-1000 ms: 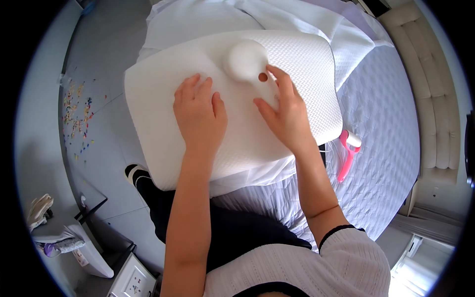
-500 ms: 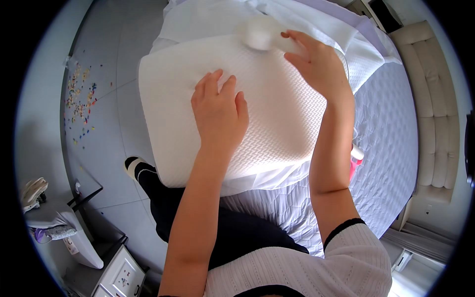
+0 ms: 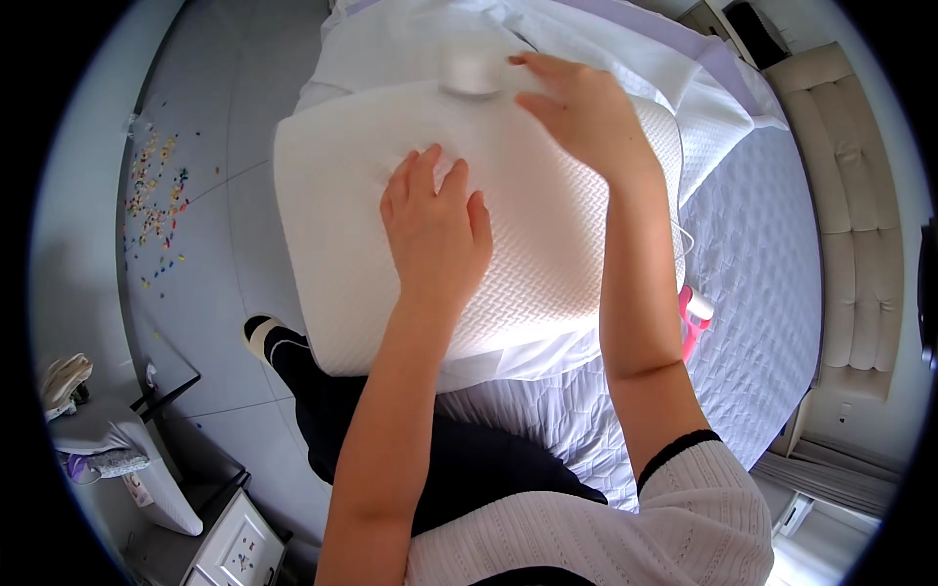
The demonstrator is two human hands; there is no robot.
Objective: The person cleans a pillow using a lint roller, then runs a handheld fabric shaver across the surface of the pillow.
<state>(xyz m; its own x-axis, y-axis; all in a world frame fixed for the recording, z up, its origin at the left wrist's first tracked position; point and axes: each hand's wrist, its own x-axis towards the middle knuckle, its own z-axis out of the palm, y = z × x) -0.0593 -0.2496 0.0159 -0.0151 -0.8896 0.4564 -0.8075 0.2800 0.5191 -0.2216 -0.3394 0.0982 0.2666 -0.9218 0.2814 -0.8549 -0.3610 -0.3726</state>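
Note:
A large white pillow (image 3: 547,254) with a woven-looking textured cover lies in front of me. My left hand (image 3: 437,223) rests on its upper left part, fingers spread and pressing lightly into the cover. Near the far edge, my right hand (image 3: 581,112) is curled round the handle end of a white handheld tool with a wide rounded head (image 3: 471,76). Motion smears the tool, so its exact kind is unclear. Its head is over the pillow's far edge; I cannot tell if it touches.
White sheeting (image 3: 410,49) lies beyond the pillow, over a grey quilted bed (image 3: 752,264). A pink-handled lint roller (image 3: 696,313) and a thin white cord (image 3: 687,237) are at the right. Small coloured pieces (image 3: 156,190) litter the floor; a white cabinet (image 3: 239,552) stands lower left.
My right hand and the white tool have moved left along the pillow's far edge. The left hand has stayed nearly in place. More of the lint roller and cord shows.

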